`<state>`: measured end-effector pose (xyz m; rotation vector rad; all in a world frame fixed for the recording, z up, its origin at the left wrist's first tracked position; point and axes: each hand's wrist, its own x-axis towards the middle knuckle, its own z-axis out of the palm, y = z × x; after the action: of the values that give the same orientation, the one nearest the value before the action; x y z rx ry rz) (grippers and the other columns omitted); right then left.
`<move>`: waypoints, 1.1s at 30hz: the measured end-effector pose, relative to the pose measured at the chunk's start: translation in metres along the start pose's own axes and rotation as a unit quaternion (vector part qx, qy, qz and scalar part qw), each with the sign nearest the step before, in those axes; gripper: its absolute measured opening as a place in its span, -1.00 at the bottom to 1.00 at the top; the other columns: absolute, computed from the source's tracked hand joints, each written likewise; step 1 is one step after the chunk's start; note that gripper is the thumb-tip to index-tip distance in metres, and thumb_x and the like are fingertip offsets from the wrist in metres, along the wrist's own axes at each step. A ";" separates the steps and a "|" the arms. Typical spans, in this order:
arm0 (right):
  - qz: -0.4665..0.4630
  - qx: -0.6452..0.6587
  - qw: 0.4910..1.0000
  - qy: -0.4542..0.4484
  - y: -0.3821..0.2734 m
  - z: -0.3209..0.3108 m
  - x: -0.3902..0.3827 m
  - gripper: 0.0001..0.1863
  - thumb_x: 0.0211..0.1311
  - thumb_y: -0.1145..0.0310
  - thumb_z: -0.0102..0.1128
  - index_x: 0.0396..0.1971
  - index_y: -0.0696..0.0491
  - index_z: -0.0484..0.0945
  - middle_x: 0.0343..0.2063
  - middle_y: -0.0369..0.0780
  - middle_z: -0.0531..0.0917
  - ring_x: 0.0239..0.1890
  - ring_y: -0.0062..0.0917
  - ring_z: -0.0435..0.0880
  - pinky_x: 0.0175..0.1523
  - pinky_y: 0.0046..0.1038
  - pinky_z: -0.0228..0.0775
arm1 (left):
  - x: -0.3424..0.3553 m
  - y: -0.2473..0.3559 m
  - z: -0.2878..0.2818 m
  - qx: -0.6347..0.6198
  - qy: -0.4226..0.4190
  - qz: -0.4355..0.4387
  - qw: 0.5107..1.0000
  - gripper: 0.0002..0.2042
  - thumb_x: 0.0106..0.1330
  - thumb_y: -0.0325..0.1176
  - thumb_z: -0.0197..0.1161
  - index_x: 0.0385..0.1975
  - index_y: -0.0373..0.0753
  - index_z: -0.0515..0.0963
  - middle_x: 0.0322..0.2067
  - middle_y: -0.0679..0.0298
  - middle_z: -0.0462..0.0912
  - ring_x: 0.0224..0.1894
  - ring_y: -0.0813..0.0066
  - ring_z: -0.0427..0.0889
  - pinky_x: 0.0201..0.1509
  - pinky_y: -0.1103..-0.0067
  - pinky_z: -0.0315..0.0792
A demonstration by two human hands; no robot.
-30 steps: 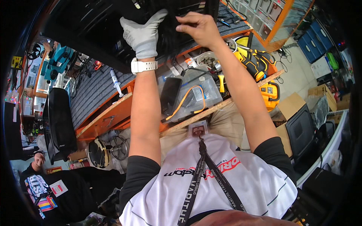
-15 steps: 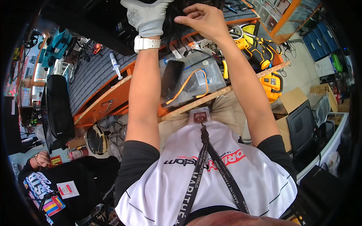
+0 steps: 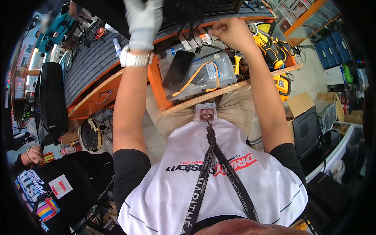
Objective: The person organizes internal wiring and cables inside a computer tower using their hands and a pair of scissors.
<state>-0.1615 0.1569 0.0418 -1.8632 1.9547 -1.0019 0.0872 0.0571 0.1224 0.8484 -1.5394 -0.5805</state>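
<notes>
My left hand (image 3: 144, 23), in a white knit glove with a white watch above it, reaches up against a large black boxy unit (image 3: 178, 13). Its fingers look stretched out, though blurred and partly cut off by the top edge. My right hand (image 3: 234, 34) is bare and hovers over the back of an open drawer. Its fingers are curled together; whatever they may pinch is too small to make out. Black cables (image 3: 191, 30) hang between the two hands. In the drawer, a black smartphone (image 3: 179, 69) and an orange cable (image 3: 196, 78) lie on a clear plastic case (image 3: 225, 74).
The drawer's wooden front edge (image 3: 231, 87) runs near my lap. Yellow-black power tools (image 3: 272, 51) sit at its right end. On the grey ribbed worktop (image 3: 88, 68) lies a syringe-like tube (image 3: 117, 46). Another person (image 3: 74, 188) is at lower left; an open cardboard box (image 3: 299, 107) stands right.
My left hand has shifted left and its fingers have straightened. My right hand has moved right and toward me, with its fingers curling in. The view has turned slightly.
</notes>
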 end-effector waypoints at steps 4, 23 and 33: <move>-0.047 -0.155 0.983 -0.084 0.012 0.038 -0.016 -0.51 0.24 0.02 0.59 0.07 0.01 0.85 -0.09 -0.05 0.87 -0.04 -0.14 0.87 0.15 -0.20 0.66 | -0.057 -0.016 -0.047 -0.025 -0.067 -0.069 0.995 -0.48 0.36 -0.02 0.55 0.01 -0.40 0.66 -0.18 0.09 0.78 -0.16 0.15 0.77 -0.02 0.37 0.64; -0.128 0.539 0.826 0.102 -0.001 -0.041 -0.134 -0.64 0.61 0.17 0.26 -0.26 0.21 0.69 0.12 0.01 0.68 0.11 -0.18 0.71 0.34 -0.02 0.56 | -0.139 -0.003 0.013 -0.327 -0.385 -0.276 0.818 -0.55 0.45 -0.39 0.51 0.26 -0.33 0.55 0.02 0.32 0.70 -0.01 0.62 0.68 0.10 0.59 0.64; -0.134 0.864 0.467 0.131 -0.019 -0.085 -0.107 -0.62 0.70 0.02 0.10 -0.24 0.03 0.57 -0.28 -0.25 0.49 -0.24 -0.40 0.42 0.19 -0.19 0.36 | -0.168 0.054 0.002 -0.113 -0.373 -0.048 0.920 -0.71 0.62 -0.25 0.19 0.11 -0.35 0.53 -0.26 -0.05 0.73 -0.26 -0.11 0.76 -0.15 0.27 0.61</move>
<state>-0.1838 0.2852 0.0872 -0.5650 -0.1278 -2.0591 0.0763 0.2218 0.0601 0.5407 -2.0599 -1.2277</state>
